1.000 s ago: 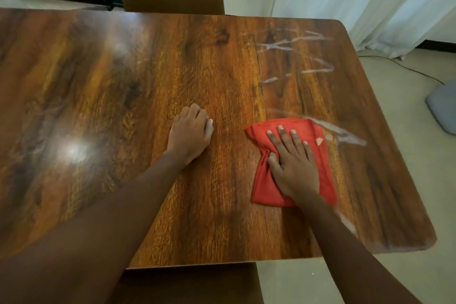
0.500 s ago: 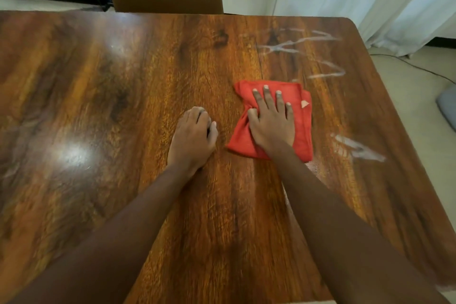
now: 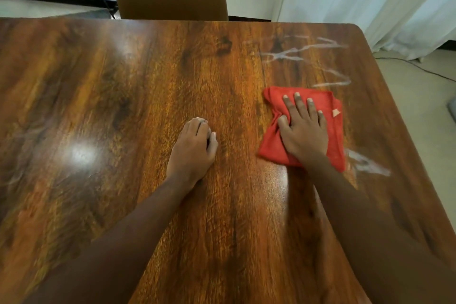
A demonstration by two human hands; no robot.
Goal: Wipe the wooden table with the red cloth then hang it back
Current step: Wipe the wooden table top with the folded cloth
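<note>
Glossy wood-grain table (image 3: 123,106): flat right hand (image 3: 304,133) presses crumpled red cloth (image 3: 333,131).

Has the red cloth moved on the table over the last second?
Yes. The red cloth under the right hand went from beside the near white smear toward the far streaks, first leftward toward the resting left hand, then back right.

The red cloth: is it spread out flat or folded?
Folded. The red cloth shows doubled edges and bunched creases under the flat right hand.
</note>
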